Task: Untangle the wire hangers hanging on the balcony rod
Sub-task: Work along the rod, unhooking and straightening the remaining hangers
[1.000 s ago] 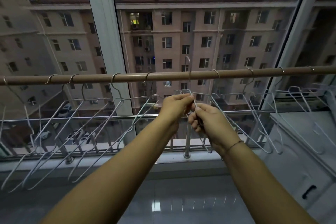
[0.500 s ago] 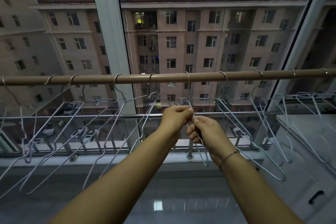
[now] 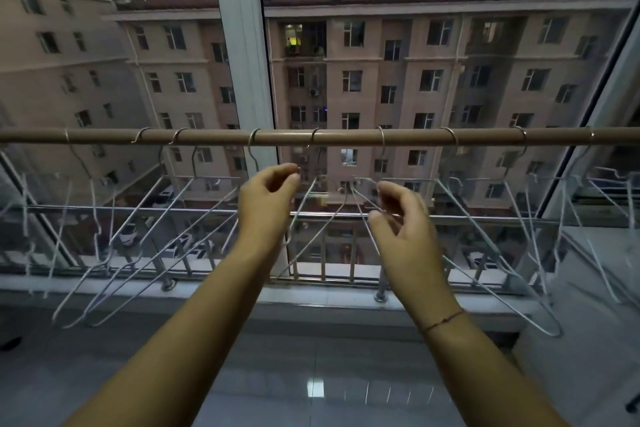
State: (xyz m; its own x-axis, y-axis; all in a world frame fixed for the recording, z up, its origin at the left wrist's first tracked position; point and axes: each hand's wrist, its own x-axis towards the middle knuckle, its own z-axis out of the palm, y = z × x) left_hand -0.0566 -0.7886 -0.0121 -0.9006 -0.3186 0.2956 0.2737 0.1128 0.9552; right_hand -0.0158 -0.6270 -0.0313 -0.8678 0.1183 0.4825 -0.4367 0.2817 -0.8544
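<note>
A brown balcony rod runs across the view with several white wire hangers hooked on it. Left hangers slant down to the left and overlap one another; right hangers slant down to the right. My left hand is raised just under the rod, fingers loosely curled and apart, with nothing in it, next to a middle hanger. My right hand is curved in a C shape. Two wires of another middle hanger run in to its thumb tip; a grip cannot be made out.
Behind the rod are a metal railing, a white window post and glass, with apartment blocks outside. A white ledge or appliance stands at the right. Below is a glossy tiled floor.
My hands were pinched together on one middle hanger; now they are apart, the left up and left, the right to the right. The camera has come closer to the rod.
</note>
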